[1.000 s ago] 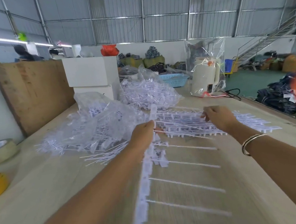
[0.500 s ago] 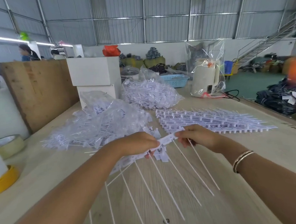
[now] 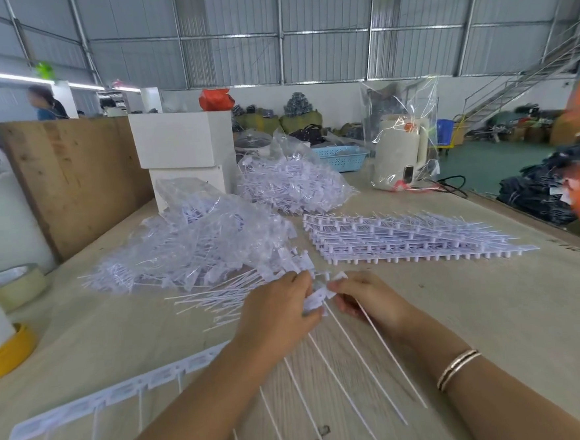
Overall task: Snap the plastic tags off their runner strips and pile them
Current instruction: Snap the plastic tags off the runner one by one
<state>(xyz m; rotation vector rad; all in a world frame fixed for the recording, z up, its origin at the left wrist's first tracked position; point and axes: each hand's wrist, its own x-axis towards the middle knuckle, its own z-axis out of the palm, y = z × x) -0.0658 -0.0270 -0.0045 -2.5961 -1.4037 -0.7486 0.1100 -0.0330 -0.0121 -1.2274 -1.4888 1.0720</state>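
From the head camera, both hands meet near the middle of a pale wooden worktop (image 3: pixel 494 308). The left hand (image 3: pixel 275 318) has its fingers curled round the head end of a strip of white plastic tags (image 3: pixel 316 298), with the thumb underneath. The right hand (image 3: pixel 366 298) pinches the same strip from the other side, fingertips almost touching those of the left. From the grip, several long thin tails of the tags fan out toward the camera across the worktop, between the two forearms. A thin bracelet (image 3: pixel 458 367) sits on the right wrist.

Under the left forearm a second strip (image 3: pixel 122 393) lies flat on the worktop, running out to the left, its tails pointing toward the camera. Just beyond the left hand is a loose pile of single tags (image 3: pixel 218 300), their tails pointing left. Behind that pile lies a clear plastic bag (image 3: pixel 207 239) stuffed with tags, and further back a second bag (image 3: pixel 293 185) of the same. To the right of the bags, a neat stack of strips (image 3: pixel 403 239) rests flat, well apart from the hands.

At the left edge stand a roll of tan tape (image 3: pixel 15 283) and a yellow roll (image 3: pixel 6 353) with a white block set in it. Two white boxes (image 3: pixel 184 148) are stacked behind the bags, beside a leaning wooden board (image 3: pixel 73 180). A cream kettle (image 3: pixel 397 154) wrapped in clear film and a blue basket (image 3: pixel 342 156) sit at the far end.
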